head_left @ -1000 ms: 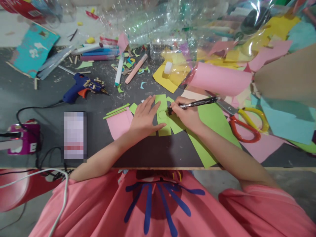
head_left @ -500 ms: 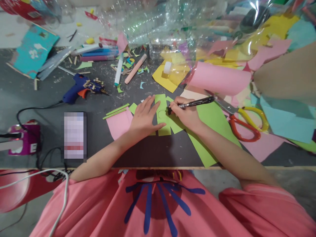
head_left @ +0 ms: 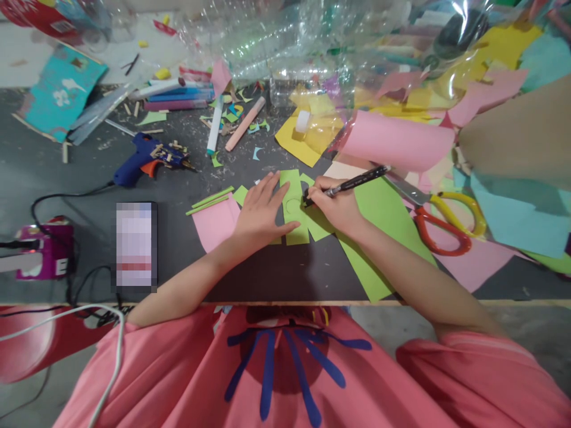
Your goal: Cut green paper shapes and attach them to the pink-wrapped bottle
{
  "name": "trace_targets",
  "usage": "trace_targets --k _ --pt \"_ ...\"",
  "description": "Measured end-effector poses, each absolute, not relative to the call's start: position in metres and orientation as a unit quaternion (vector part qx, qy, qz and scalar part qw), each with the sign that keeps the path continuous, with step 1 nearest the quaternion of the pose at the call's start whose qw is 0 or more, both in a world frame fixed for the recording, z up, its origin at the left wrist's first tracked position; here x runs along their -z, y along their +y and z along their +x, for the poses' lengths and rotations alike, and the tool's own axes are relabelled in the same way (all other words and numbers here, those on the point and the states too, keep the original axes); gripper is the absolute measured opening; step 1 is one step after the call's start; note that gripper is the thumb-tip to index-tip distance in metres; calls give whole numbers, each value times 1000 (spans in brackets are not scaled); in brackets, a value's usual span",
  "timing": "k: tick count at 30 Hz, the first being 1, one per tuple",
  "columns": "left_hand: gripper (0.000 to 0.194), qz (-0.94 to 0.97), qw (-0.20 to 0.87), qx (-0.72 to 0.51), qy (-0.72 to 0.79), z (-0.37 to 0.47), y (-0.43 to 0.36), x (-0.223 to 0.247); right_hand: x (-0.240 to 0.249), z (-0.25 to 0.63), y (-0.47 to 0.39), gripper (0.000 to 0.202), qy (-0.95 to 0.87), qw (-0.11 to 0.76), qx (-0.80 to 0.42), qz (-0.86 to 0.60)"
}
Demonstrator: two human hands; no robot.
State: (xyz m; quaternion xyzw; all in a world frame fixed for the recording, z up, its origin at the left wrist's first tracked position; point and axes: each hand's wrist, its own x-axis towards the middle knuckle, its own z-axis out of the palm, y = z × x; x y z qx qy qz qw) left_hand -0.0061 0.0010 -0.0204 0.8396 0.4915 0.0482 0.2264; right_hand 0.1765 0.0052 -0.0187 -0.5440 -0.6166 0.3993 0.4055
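My left hand (head_left: 263, 208) lies flat with its fingers spread, pressing the left side of a narrow green paper strip (head_left: 297, 229) onto the dark table. A faint curved pencil-like line shows on the strip. In my right hand (head_left: 334, 205) a black pen (head_left: 359, 180) is pinched, its tip end low over the strip's right edge beside the curve. Under the right hand lies another green paper piece (head_left: 319, 226). A larger green sheet (head_left: 379, 220) extends beneath my right forearm. Pink paper (head_left: 216, 223) with thin green strips sits left of my left hand.
Scissors (head_left: 446, 229) with red and yellow handles lie at right. A blue glue gun (head_left: 143, 157) and a phone (head_left: 134, 246) are at left. Markers (head_left: 245, 125) and paper scraps lie farther back, near a pink-wrapped bottle (head_left: 397, 139). Clear plastic bottles fill the back.
The pen tip has shifted slightly right and down along the curve on the strip, and the pen's upper end has tilted up a little. My left hand has stayed in place.
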Motion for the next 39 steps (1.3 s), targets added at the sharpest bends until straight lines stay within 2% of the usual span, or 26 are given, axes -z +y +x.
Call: trace_targets --k 9,16,23,29,35,39 --pt "76 839 227 -47 492 -6 0 20 14 177 4 29 -624 377 -468 -500" --pt "75 838 220 -30 498 -3 0 15 17 176 5 29 -679 332 -460 -466" --pt "74 840 220 -37 495 -4 1 17 15 176 4 29 -652 350 -458 -492" --pt "74 839 218 -38 498 -4 0 17 18 176 4 30 -669 329 -454 -487" --pt "74 839 224 -42 494 -5 0 18 14 177 4 29 -638 363 -450 -508" --pt "72 840 227 -55 489 -6 0 20 14 176 4 30 -654 343 -461 -492"
